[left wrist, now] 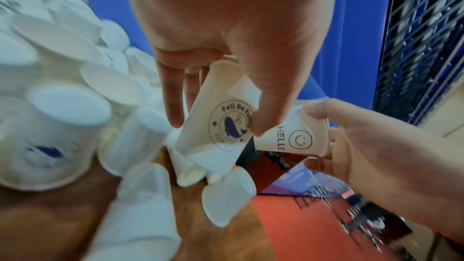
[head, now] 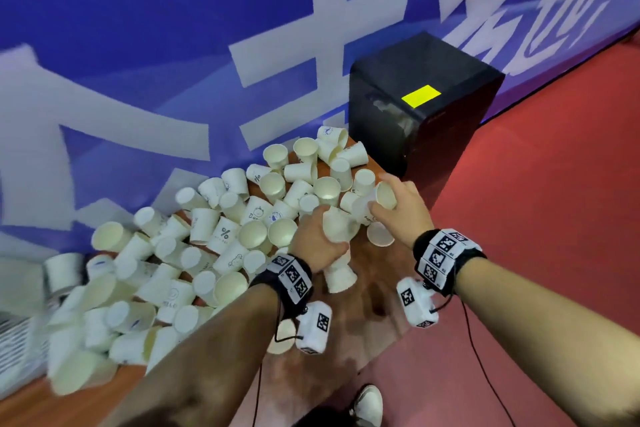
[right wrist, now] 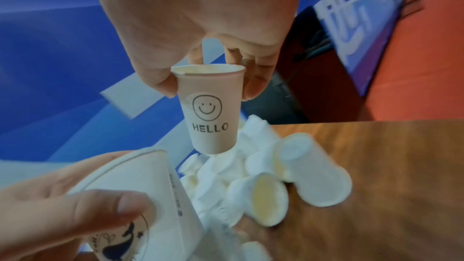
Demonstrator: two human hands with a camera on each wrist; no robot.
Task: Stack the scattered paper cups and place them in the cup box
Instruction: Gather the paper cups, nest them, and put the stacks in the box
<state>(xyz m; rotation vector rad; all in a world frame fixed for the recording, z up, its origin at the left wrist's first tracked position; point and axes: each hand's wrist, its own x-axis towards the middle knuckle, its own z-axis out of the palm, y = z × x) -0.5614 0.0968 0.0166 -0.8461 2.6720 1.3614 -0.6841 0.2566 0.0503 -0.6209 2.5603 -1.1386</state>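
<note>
Many white paper cups lie scattered over the wooden table. My left hand grips a nested stack of cups whose outer cup bears a whale logo; the stack also shows in the right wrist view as the whale cup. My right hand pinches a single cup printed HELLO with a smiley by its rim, just right of the stack; the same HELLO cup nearly touches the left thumb. The black cup box stands beyond the table's far right end.
A blue banner wall with large white characters runs along the table's back edge. Red floor lies to the right. The box carries a yellow label. Loose cups lie under my hands. A shoe shows below.
</note>
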